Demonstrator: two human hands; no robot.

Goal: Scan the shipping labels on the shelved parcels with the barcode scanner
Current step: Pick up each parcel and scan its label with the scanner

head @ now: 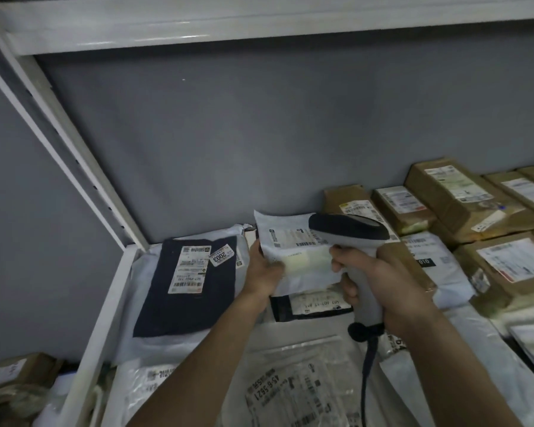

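My left hand grips the left edge of a white poly mailer and holds it tilted up above the shelf, its shipping label facing me. My right hand grips the handle of a grey barcode scanner with a dark top. The scanner's head points left, right over the mailer's label. A pale patch of light lies on the mailer just below the label. The scanner's dark cable hangs down from the handle.
A dark blue mailer with a label and a "2003" sticker lies at the left of the shelf. Brown cardboard parcels with labels fill the right and back. More poly bags lie in front. A white shelf upright runs down the left.
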